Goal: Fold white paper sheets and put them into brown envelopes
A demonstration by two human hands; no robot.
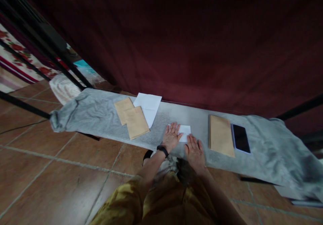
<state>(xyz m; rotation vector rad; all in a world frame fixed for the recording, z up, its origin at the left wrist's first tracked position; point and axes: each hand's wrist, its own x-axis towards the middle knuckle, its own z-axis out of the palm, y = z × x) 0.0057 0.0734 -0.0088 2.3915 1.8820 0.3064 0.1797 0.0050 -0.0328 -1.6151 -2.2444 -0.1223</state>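
A small white sheet of paper (pixel 185 133), apparently folded, lies on the bench covered with grey cloth. My left hand (pixel 171 136) rests flat over its left part, fingers stretched out and pointing away from me. At the paper's lower right corner lies my right hand (pixel 195 151), fingers extended and touching the edge. Parts of the paper are hidden under both hands. To the left, two brown envelopes (pixel 137 122) overlap each other and a larger white sheet (pixel 151 103). On the right is a stack of brown envelopes (pixel 221 135).
A phone (pixel 241 138) lies right of the envelope stack. Grey cloth (pixel 98 107) covers the narrow bench. Behind it hangs a dark red curtain (pixel 189 50). Black metal bars (pixel 25 105) stand at the left, and a tiled floor (pixel 63 178) shows below.
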